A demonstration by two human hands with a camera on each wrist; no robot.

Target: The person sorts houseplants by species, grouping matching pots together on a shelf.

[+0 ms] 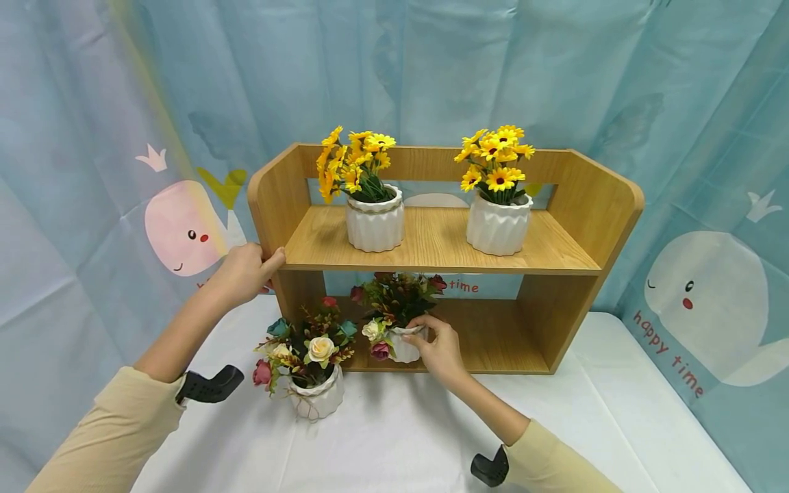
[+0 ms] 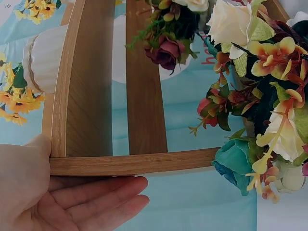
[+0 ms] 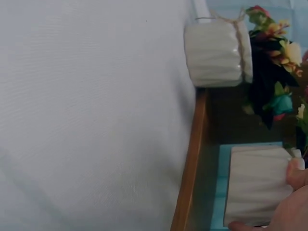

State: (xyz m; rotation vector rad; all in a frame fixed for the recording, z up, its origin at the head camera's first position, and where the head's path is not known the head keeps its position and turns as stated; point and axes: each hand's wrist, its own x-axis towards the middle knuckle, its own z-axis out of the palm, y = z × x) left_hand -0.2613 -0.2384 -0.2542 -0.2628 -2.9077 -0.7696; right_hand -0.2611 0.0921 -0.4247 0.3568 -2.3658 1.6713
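Note:
My left hand holds the left side panel of the wooden shelf. Its thumb lies at the front edge, and the fingers stretch along the panel's outer face in the left wrist view. My right hand grips a white flowerpot by its rim, in the lower compartment. Dark red, purple and cream artificial flowers fill this pot. A second white flowerpot, with cream, teal and red flowers, stands on the white table before the shelf's lower left corner.
Two white pots with yellow sunflowers, one on the left and one on the right, stand on the upper board. A blue curtain with whale prints hangs behind. White cloth covers the table.

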